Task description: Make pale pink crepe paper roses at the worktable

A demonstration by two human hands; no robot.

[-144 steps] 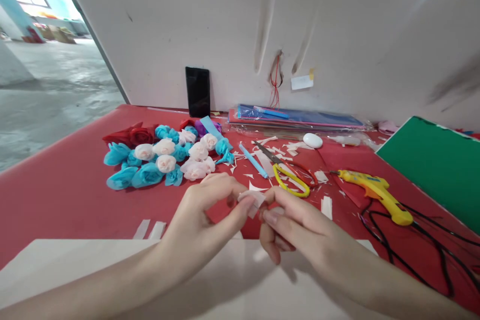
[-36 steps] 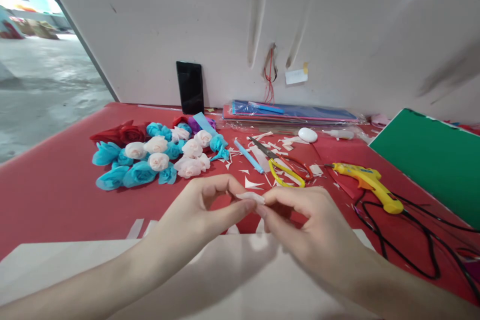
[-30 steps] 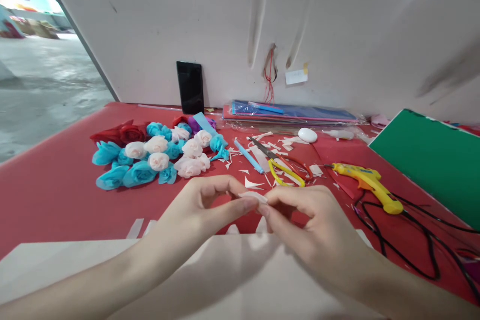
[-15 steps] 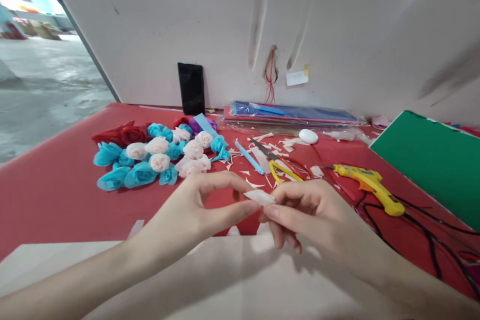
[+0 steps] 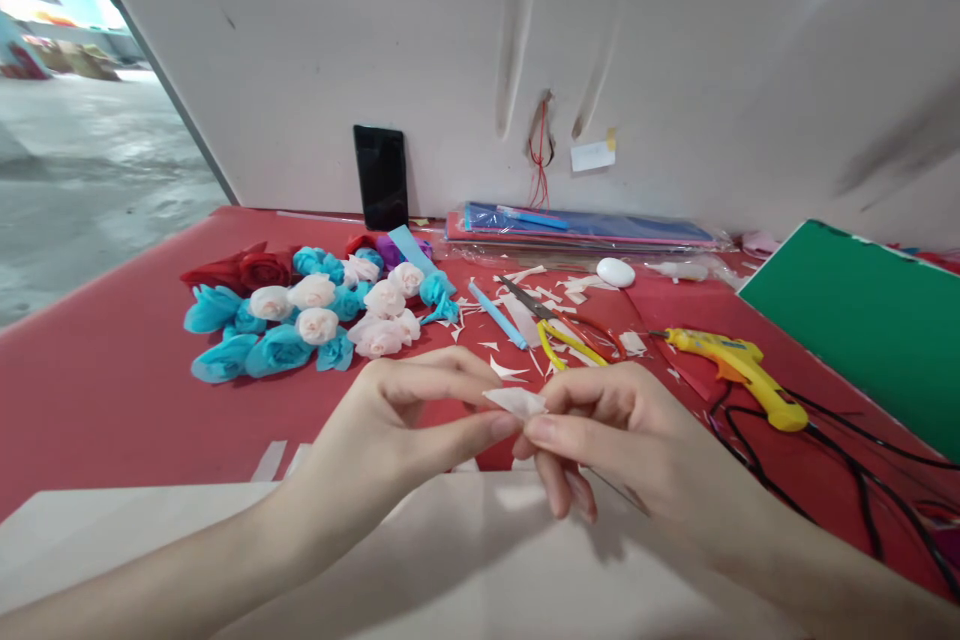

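Observation:
A small pale, pointed paper piece [image 5: 516,402] is held between both hands at the centre. My left hand [image 5: 424,415] pinches its left side between thumb and fingers. On its right side, my right hand [image 5: 600,425] grips it with thumb and forefinger, the other fingers curled below. A thin, dark stick or wire [image 5: 616,490] shows beneath my right hand. Beyond my hands lie scissors [image 5: 574,330] with red and yellow handles, a light blue pen-like tool [image 5: 498,315] and pale paper scraps [image 5: 507,371]. A large pale sheet [image 5: 450,560] lies under my forearms.
Blue, white and red paper flowers [image 5: 279,350] lie at the left. A black phone [image 5: 381,178] leans on the back wall, near plastic-wrapped sheets [image 5: 585,225]. At right are a yellow glue gun [image 5: 739,372] with black cables and a green board [image 5: 862,320].
The left fingers have shifted slightly and the paper piece is tilted differently. The thin stick or wire now shows below my right hand.

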